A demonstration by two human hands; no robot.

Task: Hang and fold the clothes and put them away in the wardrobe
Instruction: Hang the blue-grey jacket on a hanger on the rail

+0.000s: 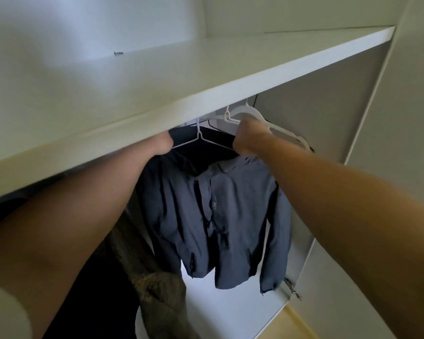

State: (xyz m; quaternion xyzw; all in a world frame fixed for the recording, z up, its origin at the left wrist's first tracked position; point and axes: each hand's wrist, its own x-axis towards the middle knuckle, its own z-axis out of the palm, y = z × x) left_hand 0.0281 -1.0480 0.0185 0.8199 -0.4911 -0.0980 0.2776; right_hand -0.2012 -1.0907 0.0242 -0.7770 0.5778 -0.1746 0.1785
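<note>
Two bare arms reaching under a white wardrobe shelf [206, 77], seen from the head camera, toward a blue-grey zip jacket [213, 216] hanging on a white hanger [199, 138] inside the compartment. Right hand [251, 137] curled shut at the jacket's collar and hanger shoulder, just beside an empty pale hanger [260, 118]; exactly which of cloth or plastic sits in the grip, hard to tell. Left hand [163, 145] tucked up behind the shelf's front edge, only the heel and wrist showing, fingers out of sight, so no saying whether open or closed. Judged to be the seating of the hanger hook on the rail. Best done by keeping the hanger level, steadying the collar with the right hand, guiding the hook by feel with the left, then sliding the jacket clear of the neighbouring empty hangers so nothing tangles, and letting the sleeves fall straight. Worth checking both shoulders sit square, since the front hangs unzipped and rumpled. Rail itself hidden behind the shelf, along with every hook top. Dark garment [216, 143] behind the collar unclear in kind. Olive-brown knitted garment [157, 289] at lower left cut off by the left forearm. Small dark speck on the shelf top, perhaps a screw [118, 53], too small to name surely. Door hinge [291, 287] at lower right only partly visible.
</note>
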